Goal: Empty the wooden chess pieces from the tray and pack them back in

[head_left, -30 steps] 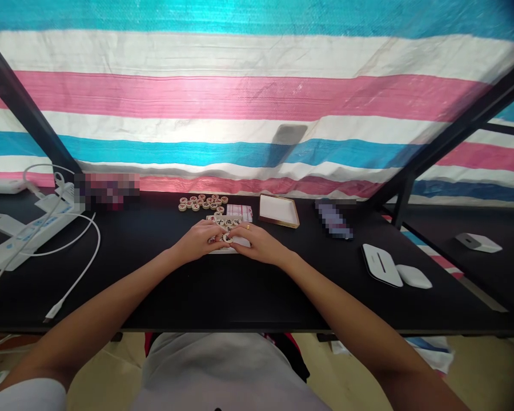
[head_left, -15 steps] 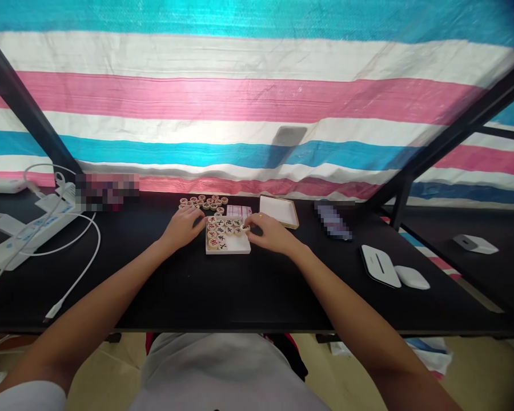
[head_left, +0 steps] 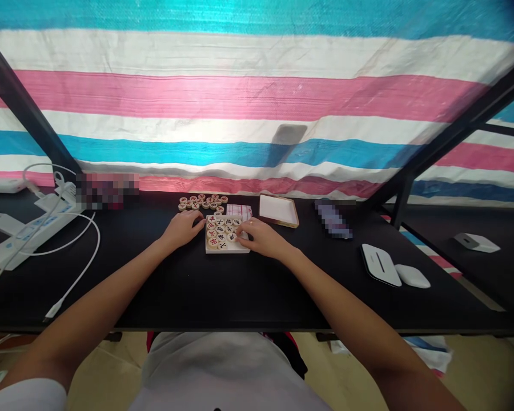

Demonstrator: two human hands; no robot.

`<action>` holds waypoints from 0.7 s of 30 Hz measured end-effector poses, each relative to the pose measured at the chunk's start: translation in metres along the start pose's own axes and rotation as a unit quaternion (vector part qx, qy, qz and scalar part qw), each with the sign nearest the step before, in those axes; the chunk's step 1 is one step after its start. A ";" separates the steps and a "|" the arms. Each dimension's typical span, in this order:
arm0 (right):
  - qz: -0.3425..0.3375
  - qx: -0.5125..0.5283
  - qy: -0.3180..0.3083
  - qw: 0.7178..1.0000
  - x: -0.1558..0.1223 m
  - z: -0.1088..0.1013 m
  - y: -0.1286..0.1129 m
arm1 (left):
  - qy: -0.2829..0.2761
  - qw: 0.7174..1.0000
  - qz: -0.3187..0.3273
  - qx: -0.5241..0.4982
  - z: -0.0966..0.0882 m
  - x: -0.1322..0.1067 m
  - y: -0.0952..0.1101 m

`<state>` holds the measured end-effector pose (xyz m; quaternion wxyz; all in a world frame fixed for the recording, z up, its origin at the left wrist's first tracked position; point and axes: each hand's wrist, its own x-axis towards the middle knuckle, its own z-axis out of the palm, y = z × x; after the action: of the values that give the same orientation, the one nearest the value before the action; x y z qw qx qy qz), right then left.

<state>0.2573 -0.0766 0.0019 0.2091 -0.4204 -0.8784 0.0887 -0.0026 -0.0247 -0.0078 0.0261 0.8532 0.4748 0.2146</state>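
A shallow white box (head_left: 228,250) stands on the black desk with round wooden xiangqi pieces (head_left: 220,229) laid in it in rows, some lettered red and some black. My left hand (head_left: 182,229) rests at the box's upper left corner, its thumb against the edge and its fingers loosely stretched. Over the right part of the box, my right hand (head_left: 263,237) has thumb and fingertips drawn together at a black-lettered xiangqi piece (head_left: 231,236) in the third row. Its fingers hide the pieces and floor of the box beneath them.
More loose xiangqi pieces (head_left: 204,201) lie behind the box, beside a folded red-and-white sheet (head_left: 239,211). The box lid (head_left: 278,211) lies open side up. A power strip (head_left: 34,234) with white cables is at left; a phone-like blurred object (head_left: 333,220) and white devices (head_left: 380,265) are at right.
My right hand has moved left and inward from the box's right edge, and a black-lettered xiangqi piece now sits in the third row at its fingertips. My left hand has barely moved.
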 end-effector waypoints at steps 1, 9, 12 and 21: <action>-0.007 -0.001 0.002 1.000 0.000 0.002 0.001 | -0.002 1.000 0.000 0.000 0.000 0.000 0.000; -0.036 0.006 0.035 0.999 0.000 0.008 0.006 | -0.032 0.999 -0.017 -0.002 -0.003 0.000 0.001; -0.032 0.005 0.047 0.998 0.000 0.010 0.007 | -0.033 0.999 -0.016 0.002 -0.003 0.000 0.001; 0.059 -0.001 0.074 0.996 0.000 0.015 0.011 | -0.035 0.999 -0.015 0.007 -0.003 0.001 0.001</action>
<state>0.2583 -0.0699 -0.0150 0.2674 -0.4772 -0.8343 0.0692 -0.0024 -0.0253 -0.0046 0.0403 0.8533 0.4874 0.1808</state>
